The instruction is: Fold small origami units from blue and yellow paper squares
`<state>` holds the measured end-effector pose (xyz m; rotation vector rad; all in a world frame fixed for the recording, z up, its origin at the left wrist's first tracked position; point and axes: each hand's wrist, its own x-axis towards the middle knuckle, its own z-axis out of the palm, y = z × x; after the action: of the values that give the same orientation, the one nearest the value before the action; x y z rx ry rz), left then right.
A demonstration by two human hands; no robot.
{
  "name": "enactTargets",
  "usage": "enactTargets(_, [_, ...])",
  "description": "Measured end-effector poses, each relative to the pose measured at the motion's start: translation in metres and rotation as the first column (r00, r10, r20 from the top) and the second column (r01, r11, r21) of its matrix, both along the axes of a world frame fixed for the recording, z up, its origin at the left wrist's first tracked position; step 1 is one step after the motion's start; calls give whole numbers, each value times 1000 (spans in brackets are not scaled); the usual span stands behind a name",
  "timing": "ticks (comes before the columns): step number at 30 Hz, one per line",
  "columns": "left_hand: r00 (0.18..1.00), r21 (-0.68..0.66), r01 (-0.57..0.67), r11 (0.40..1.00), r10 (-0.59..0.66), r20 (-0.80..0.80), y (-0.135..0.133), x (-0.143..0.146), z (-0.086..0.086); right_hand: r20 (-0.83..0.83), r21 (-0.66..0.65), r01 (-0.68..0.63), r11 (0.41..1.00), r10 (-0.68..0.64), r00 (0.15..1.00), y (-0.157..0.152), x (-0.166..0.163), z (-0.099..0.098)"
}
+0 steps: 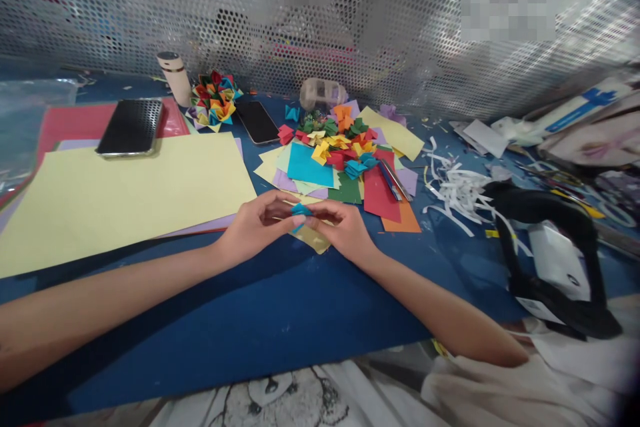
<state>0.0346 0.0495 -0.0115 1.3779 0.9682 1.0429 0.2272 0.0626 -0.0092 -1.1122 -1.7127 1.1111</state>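
Observation:
My left hand [253, 227] and my right hand [343, 230] meet over the blue table [280, 320], fingertips pinching a small folded blue paper piece [301, 211] between them. Under the right hand lies a small pale yellow paper square [315, 239]. Just beyond the hands is a heap of small coloured paper squares [345, 177] with several folded coloured pieces [337, 137] on top. A large pale yellow sheet [115, 193] lies left of the hands.
A phone [131, 127] rests on the big sheets, a second phone [257, 121] beside a multicoloured folded paper ball [214, 99]. White cylinder [175, 77] at back left. White paper strips [457, 187] and a black strap-like object [550, 247] at right. Perforated metal screen [400, 20] behind.

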Motion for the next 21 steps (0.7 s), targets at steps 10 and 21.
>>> enactTargets(10, [999, -100, 25, 995, -28, -28, 5, -4, -3, -72, -56, 80, 995, -84, 994, -2, -3, 1])
enactTargets(21, [992, -159, 51, 986, -32, 120, 5, -2, 0, -137, -122, 61, 991, -77, 987, -4, -4, 6])
